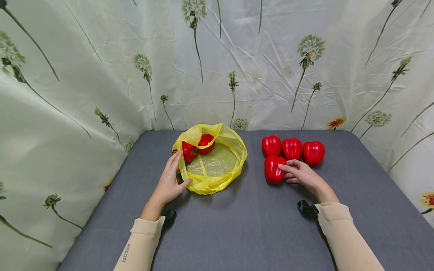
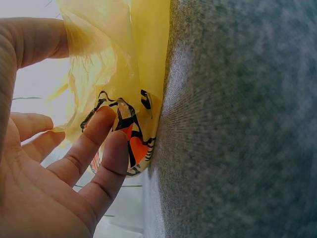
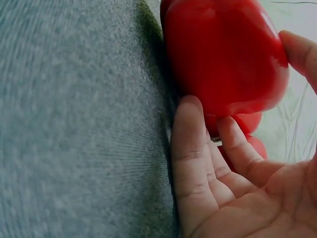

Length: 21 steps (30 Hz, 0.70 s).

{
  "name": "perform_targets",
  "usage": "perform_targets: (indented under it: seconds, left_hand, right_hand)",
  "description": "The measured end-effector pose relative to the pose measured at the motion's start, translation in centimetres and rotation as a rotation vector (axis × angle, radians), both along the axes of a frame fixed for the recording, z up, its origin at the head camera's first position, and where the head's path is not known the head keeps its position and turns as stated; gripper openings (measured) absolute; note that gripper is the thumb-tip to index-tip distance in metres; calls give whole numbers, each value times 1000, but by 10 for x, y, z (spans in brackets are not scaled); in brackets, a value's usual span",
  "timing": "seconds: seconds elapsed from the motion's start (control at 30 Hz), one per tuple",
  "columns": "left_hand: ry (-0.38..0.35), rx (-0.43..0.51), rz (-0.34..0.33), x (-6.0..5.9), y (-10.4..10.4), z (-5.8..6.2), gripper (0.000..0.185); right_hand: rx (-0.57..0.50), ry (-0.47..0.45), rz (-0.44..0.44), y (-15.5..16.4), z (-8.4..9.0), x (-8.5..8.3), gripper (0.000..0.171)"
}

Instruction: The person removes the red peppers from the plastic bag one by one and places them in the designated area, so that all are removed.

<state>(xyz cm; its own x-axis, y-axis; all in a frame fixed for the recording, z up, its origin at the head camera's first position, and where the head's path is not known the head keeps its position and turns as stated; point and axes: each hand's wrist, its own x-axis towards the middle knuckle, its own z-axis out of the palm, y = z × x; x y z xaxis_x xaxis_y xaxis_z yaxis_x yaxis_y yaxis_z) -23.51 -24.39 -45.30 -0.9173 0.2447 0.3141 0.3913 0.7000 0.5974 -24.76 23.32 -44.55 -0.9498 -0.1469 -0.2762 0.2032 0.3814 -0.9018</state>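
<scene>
A yellow plastic bag (image 1: 211,184) stands with its mouth spread wide. Inside lie two red bell peppers, one with a green stem (image 1: 188,152) and another (image 1: 207,141) partly behind a fold. My left hand (image 1: 170,184) rests against the bag's left side, fingers spread and loosely bent; in the left wrist view, fingertips (image 2: 116,148) touch its printed plastic. To the right, my right hand (image 1: 303,175) holds the nearest red bell pepper (image 1: 274,171), thumb on one side and fingers on the other. In the right wrist view this pepper (image 3: 225,57) fills the upper part.
Behind the held pepper, three more red bell peppers stand in a row: left (image 1: 271,145), middle (image 1: 292,147) and right (image 1: 313,152). A grey cloth covers the table (image 1: 234,229). A flower-printed curtain (image 1: 264,94) hangs along the back and sides.
</scene>
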Motion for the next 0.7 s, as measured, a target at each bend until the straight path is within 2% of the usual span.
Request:
perform_targets:
  seconds: [0.3,0.7]
  left_hand:
    - [9,-12,7,0,0,-2,104]
    - [3,-16,12,0,-1,-2,104]
  right_hand:
    - [-13,14,-18,-1,-2,1,64]
    - [41,44,-54,-4,-1,3,57]
